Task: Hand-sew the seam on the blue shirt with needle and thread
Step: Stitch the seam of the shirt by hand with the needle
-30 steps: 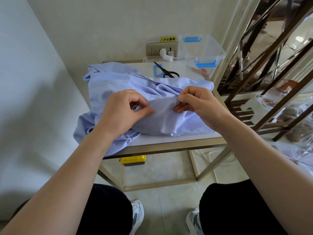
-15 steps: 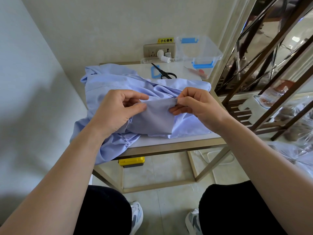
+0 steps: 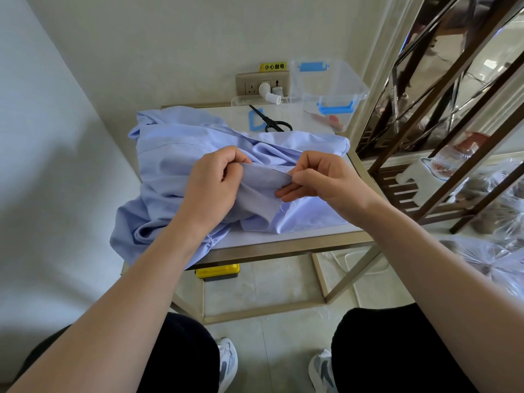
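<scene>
Pale textured wall (image 3: 181,46); gold-framed table (image 3: 286,246); pale tile floor (image 3: 272,282); bronze lattice shelf (image 3: 442,131) right.

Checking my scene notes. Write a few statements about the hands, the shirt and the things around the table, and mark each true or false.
1. The left hand and the right hand both pinch the blue shirt. True.
2. The scissors are in the right hand. False: they lie on the table behind the shirt.
3. The clear box stands at the table's far right corner. True.
4. The yellow case sits on the tabletop. False: it lies below the table.
</scene>
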Motion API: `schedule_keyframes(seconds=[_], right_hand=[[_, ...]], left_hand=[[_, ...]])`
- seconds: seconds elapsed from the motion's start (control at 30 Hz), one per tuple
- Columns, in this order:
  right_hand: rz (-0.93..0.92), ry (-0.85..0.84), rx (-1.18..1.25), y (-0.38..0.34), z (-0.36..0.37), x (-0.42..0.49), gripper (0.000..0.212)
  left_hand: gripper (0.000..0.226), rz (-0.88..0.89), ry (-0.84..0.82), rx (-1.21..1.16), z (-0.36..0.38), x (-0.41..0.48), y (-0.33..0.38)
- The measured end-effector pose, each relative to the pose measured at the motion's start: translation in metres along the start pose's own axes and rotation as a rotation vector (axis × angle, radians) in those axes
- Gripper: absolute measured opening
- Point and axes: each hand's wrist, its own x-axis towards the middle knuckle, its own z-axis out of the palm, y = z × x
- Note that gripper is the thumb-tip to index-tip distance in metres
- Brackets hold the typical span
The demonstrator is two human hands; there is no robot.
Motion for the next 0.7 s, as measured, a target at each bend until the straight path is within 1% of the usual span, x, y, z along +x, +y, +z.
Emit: schedule_keyframes(seconds=[0.1,0.2,0.27,0.37,0.43,0.6,0.7], right_hand=[[-0.009,-0.001,-0.013,-0.0009,0.0024,-0.0001,0.024],[-0.012,0.018,-0.004,-0.0015,0.0024,-0.0001,0.026],[-0.010,0.031,-0.006,-0.0016,0.0024,-0.0004,0.025],[-0.009,0.034,-0.010,-0.0011,0.0020,-0.0003,0.024],[-0.015,0.024,-0.013,-0.0010,0.0020,-0.0001,0.024],[-0.031,0.021,-0.052,-0.0006,0.0029,0.0001,0.031],[-0.032,0.021,-0.068,0.0004,0.0033,0.0008,0.030]], left_hand=[[0.028,-0.043,0.002,-0.059,0.0033,0.0029,0.0008],[0.027,-0.085,-0.045,-0.134,0.0053,0.0038,0.0021],[0.025,-0.072,-0.088,-0.158,0.0035,0.0029,0.0037],[0.008,-0.008,-0.124,-0.145,0.0001,0.0034,0.0030],[0.015,0.028,-0.121,-0.124,-0.0014,0.0036,0.0009],[0.010,0.025,-0.121,-0.158,-0.0010,0.0028,-0.0007],[0.010,0.033,-0.122,-0.155,-0.0006,0.0027,-0.0010]])
